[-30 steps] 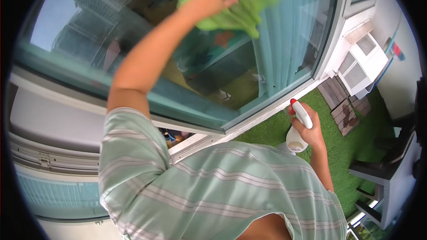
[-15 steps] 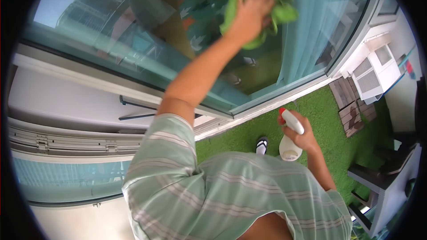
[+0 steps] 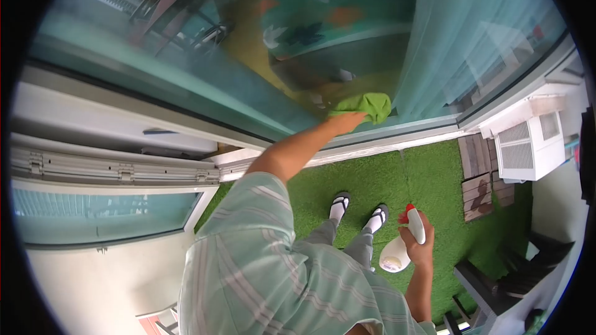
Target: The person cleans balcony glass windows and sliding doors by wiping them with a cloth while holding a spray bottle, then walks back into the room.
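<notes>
A bright green cloth (image 3: 372, 107) lies bunched against the lower part of the large glass pane (image 3: 354, 31), just above its bottom frame. My left hand (image 3: 349, 122) is on the cloth, with the fingers mostly hidden behind its folds. Lower down on the right, my right hand (image 3: 422, 242) is wrapped round the neck of a white spray bottle (image 3: 393, 255). This bottle has a red nozzle and hangs tilted over the green turf, apart from the glass.
Artificial grass (image 3: 372, 177) covers the floor under my sandalled feet. To the right are wooden deck tiles (image 3: 477, 195), a white louvred unit (image 3: 521, 149) and dark grey furniture (image 3: 484, 288). A hinged window (image 3: 105, 214) projects at the left.
My left hand has brought the green cloth down the glass from high up to near the bottom frame. The spray bottle stays in my right hand, and the view has shifted.
</notes>
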### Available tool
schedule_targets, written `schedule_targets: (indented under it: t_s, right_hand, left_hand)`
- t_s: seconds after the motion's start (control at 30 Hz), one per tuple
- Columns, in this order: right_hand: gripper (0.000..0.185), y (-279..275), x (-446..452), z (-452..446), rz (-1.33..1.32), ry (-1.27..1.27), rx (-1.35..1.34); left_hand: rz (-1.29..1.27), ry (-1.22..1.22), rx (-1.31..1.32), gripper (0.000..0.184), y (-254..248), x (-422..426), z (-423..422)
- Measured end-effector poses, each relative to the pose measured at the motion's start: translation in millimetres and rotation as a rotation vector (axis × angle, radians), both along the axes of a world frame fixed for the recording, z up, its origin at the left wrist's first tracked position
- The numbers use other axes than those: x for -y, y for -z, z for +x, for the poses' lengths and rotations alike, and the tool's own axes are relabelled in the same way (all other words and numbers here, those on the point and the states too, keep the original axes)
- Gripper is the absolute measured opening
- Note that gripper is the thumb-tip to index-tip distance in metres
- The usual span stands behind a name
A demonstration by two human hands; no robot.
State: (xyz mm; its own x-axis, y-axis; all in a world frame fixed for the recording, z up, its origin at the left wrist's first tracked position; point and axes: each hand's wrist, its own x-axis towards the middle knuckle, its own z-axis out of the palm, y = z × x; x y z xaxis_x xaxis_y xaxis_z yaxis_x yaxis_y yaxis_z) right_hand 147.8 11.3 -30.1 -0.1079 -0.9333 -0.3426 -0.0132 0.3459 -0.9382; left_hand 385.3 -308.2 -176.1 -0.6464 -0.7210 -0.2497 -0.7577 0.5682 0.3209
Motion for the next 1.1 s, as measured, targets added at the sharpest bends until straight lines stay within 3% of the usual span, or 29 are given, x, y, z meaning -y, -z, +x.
schedule_targets:
  t_s: [0.03,0.1,0.13,0.2,0.23,0.27,0.33,0.4,0.47,0.5,0.57,0.67,0.77,0.9,1.1]
  right_hand:
    - [0.033,-13.5,5.8,5.3,-0.029,-0.042,-0.045]
    - [0.030,-26.9,16.4,17.0,-0.148,-0.085,-0.078]
    - [0.028,-29.9,24.1,22.2,-0.209,-0.108,-0.092]
    - [0.030,-33.9,42.6,32.3,-0.261,-0.218,-0.126]
    - [0.032,-28.8,54.0,41.5,-0.300,-0.219,-0.158]
    - [0.033,-19.9,63.4,51.0,-0.336,-0.216,-0.189]
    - [0.035,5.7,89.5,71.5,-0.406,-0.231,-0.212]
    - [0.036,39.3,106.3,84.3,-0.459,-0.243,-0.222]
    - [0.037,77.3,128.0,95.1,-0.507,-0.250,-0.229]
    - [0.036,92.7,136.2,99.1,-0.568,-0.245,-0.221]
    - [0.034,128.4,141.8,105.1,-0.596,-0.226,-0.251]
    - [0.023,196.6,151.8,114.5,-0.522,-0.173,-0.197]
    - [0.015,256.3,162.1,120.9,-0.432,-0.147,-0.109]
    - [0.017,322.8,164.5,129.2,-0.491,-0.140,-0.090]
    - [0.019,428.6,185.2,119.8,-0.607,-0.129,-0.048]
  left_hand:
    - [0.126,-0.102,-0.102,0.034,-47.8,2.5,5.4]
    - [-0.093,-0.105,-0.257,0.038,-193.4,-2.5,13.3]
    - [-0.532,0.060,-0.265,0.043,-257.2,-4.8,29.7]
    - [-1.299,-0.285,-0.064,0.057,-381.3,-17.0,53.8]
    - [-1.474,-0.333,-0.184,0.051,-430.7,-24.9,70.9]
    - [-1.646,-0.374,-0.307,0.073,-464.3,-30.6,92.2]
    - [-1.872,-0.425,-0.174,0.081,-484.2,-15.8,147.4]
    - [-1.882,-0.581,-0.149,0.080,-462.7,-16.1,170.6]
    - [-1.962,-0.570,-0.285,0.093,-412.9,-9.4,188.5]
    - [-1.614,-0.642,-0.336,0.109,-382.5,-27.4,180.1]
    - [-1.853,-0.657,-0.441,0.099,-295.3,-14.1,189.3]
    - [-1.725,-0.707,-0.512,0.096,-161.0,-18.6,204.9]
    - [-1.668,-0.716,-0.569,0.094,-78.0,-15.0,213.9]
    - [-1.676,-0.648,-0.617,0.091,-34.3,-0.4,217.8]
    - [-1.718,-0.480,-0.687,0.086,-17.5,10.6,215.5]
